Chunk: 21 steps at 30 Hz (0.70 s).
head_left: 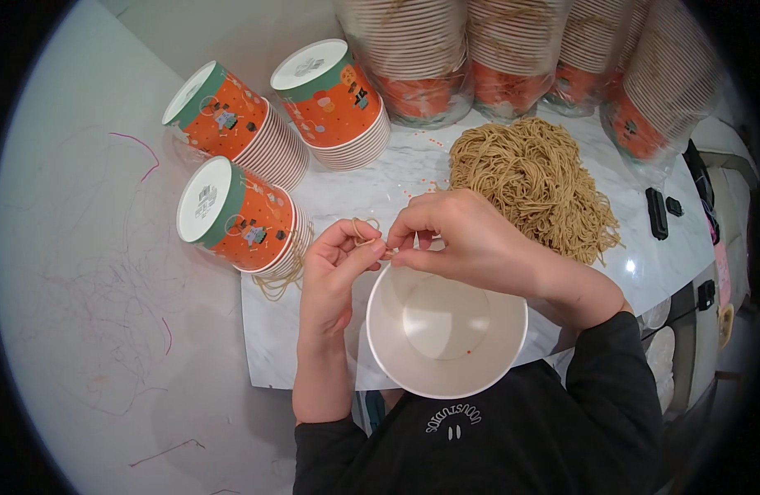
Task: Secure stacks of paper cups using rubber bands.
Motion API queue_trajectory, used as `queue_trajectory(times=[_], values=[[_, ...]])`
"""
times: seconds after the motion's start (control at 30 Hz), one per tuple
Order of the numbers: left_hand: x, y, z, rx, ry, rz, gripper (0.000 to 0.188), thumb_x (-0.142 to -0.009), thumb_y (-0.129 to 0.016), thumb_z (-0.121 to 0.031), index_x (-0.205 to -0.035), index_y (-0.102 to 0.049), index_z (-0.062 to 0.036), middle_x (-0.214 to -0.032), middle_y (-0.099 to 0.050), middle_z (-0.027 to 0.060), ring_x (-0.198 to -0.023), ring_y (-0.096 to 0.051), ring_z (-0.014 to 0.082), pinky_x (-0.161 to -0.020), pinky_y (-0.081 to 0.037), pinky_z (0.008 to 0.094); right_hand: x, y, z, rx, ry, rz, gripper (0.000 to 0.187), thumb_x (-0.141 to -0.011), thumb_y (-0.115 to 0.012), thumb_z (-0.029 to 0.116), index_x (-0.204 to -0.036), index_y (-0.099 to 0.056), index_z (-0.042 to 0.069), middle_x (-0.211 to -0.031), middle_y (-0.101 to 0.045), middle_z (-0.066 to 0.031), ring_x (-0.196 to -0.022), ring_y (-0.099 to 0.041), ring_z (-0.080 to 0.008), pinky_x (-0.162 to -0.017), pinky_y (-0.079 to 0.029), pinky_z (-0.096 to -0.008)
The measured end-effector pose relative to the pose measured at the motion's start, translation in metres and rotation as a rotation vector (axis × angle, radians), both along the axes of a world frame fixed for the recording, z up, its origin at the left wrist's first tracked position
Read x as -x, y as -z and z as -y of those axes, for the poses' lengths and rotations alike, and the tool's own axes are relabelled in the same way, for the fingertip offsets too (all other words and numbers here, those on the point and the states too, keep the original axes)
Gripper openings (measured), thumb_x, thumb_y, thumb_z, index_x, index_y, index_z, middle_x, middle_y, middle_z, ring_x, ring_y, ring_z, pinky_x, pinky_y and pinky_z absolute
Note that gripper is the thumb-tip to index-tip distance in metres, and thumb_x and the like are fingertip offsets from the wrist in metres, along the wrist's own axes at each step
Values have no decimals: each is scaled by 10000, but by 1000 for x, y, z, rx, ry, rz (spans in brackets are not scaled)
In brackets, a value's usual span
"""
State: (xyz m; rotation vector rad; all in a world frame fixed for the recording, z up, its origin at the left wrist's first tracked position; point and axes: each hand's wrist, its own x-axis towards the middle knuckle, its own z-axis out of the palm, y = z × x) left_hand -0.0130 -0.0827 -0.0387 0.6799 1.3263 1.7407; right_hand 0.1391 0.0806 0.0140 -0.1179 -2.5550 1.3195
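Observation:
My left hand [344, 262] is closed in a pinch on a thin tan cord [365, 232], part of which loops up above the fingertips. Several strands of the same cord [282, 285] hang to the left of that wrist, beside a stack of cups. Close by, the thumb and index finger of my right hand [437, 233] pinch the cord at the far rim of a large white paper bucket [378, 351]. The bucket faces up in front of my body, with a tiny orange speck inside. My fingers hide exactly how the cord meets the rim.
A big heap of tan cord [532, 186] lies beyond my right forearm. Upside-down orange paper buckets [252, 231] stand stacked at the left, near a wall. Plastic-wrapped bucket stacks [512, 49] line the back. Small black objects [657, 213] lie on the marble-patterned table [268, 363] at right.

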Motion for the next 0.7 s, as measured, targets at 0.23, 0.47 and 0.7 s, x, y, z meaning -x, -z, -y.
queue_trajectory(times=[0.23,0.47,0.7], values=[[-1,1,-2,-8,4,21,142,-916,-730,-45,-1040,-661,-42,-970,-672,5,-874,-657,83,-733,-511,226,1,7,0,-128,27,-138,118,-860,-737,98,-941,-728,12,-857,-697,-105,-813,-664,-273,-688,-526,-372],[-2,1,-6,-34,3,44,137,-912,-722,-22,-1029,-651,-32,-952,-666,18,-872,-661,91,-728,-509,229,4,14,-2,-237,28,-229,133,-883,-668,134,-882,-636,4,-865,-655,-158,-860,-648,-368,-758,-510,-469],[-5,9,-11,-89,-101,-38,130,-890,-668,49,-974,-618,-38,-917,-646,26,-777,-599,88,-676,-458,227,6,25,3,-263,21,-225,97,-929,-660,95,-977,-615,24,-944,-611,-124,-912,-615,-347,-822,-491,-422]])
